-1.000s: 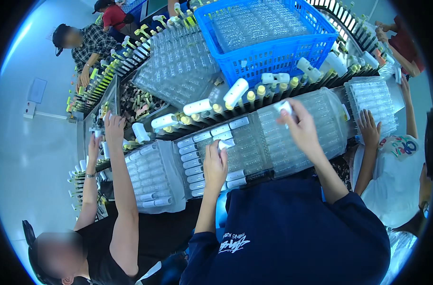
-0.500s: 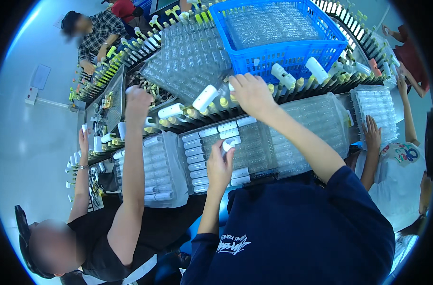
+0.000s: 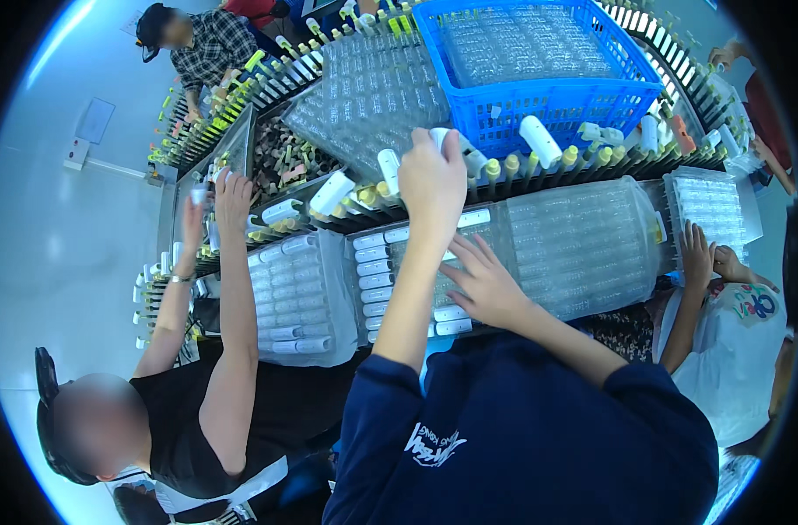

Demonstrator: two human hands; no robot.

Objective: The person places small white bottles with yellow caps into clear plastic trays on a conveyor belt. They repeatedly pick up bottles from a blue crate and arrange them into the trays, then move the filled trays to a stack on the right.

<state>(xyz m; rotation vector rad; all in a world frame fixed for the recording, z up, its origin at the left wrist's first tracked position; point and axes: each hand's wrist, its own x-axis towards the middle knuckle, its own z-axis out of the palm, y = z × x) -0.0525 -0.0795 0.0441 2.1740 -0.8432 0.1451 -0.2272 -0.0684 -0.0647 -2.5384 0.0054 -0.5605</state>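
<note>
My left hand [image 3: 430,179] is raised at the peg conveyor, its fingers closed round a white plastic casing [image 3: 440,136] that shows between thumb and forefinger. Yellow-tipped pegs [image 3: 513,164] line up beside it, some capped with similar white casings. Lower down, my right hand [image 3: 491,284] has its fingers spread over the clear blister tray [image 3: 482,234]. Under its fingertips a bit of white shows, but I cannot tell whether they touch it. White casings [image 3: 375,281] fill the tray's left columns, and several more lie along its top and bottom edges. My left forearm hides part of the tray.
Behind the pegs stands a blue crate [image 3: 539,101] of clear trays, beside more stacked trays [image 3: 381,92]. Another blister tray [image 3: 583,241] lies to the right. A co-worker's hands [image 3: 233,203] are at the conveyor on the left; another's hand [image 3: 698,255] rests by a tray on the right.
My left hand has gone from over the tray up to the pegs. My right hand has come down from the pegs to the tray and spread its fingers. The view has shifted slightly.
</note>
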